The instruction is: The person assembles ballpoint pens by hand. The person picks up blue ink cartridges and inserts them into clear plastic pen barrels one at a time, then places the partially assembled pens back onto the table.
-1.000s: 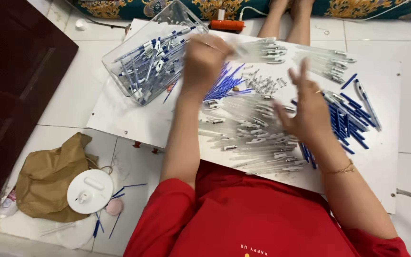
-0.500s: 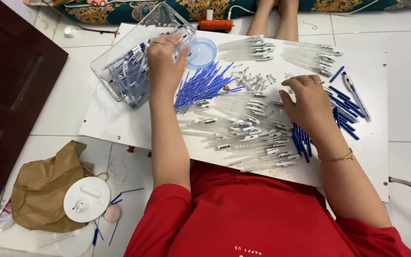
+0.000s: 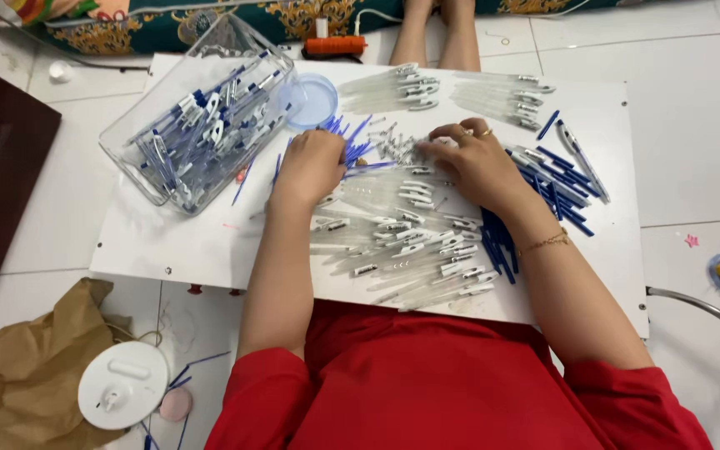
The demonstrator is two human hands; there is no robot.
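Observation:
On a white board point(image 3: 168, 242) lie many pen parts. My left hand point(image 3: 310, 167) rests knuckles up on a bunch of thin blue refills point(image 3: 352, 137), its fingers curled over them. My right hand point(image 3: 472, 162) is spread palm down over a heap of small metal springs point(image 3: 393, 148), fingertips touching them. Between and below my hands lie several clear pen barrels with clips point(image 3: 410, 242). Dark blue pen pieces point(image 3: 560, 187) lie to the right of my right hand. Whether either hand pinches a part is hidden.
A clear plastic box point(image 3: 197, 125) full of finished blue pens stands at the board's upper left, a round clear lid point(image 3: 312, 98) beside it. More clear barrels point(image 3: 452, 87) lie at the far edge. A brown paper bag point(image 3: 31, 367) and a white lid point(image 3: 122, 385) sit on the floor.
My left hand has come back from the clear box down to the blue refills. My right hand has slid left from the dark blue pieces onto the springs.

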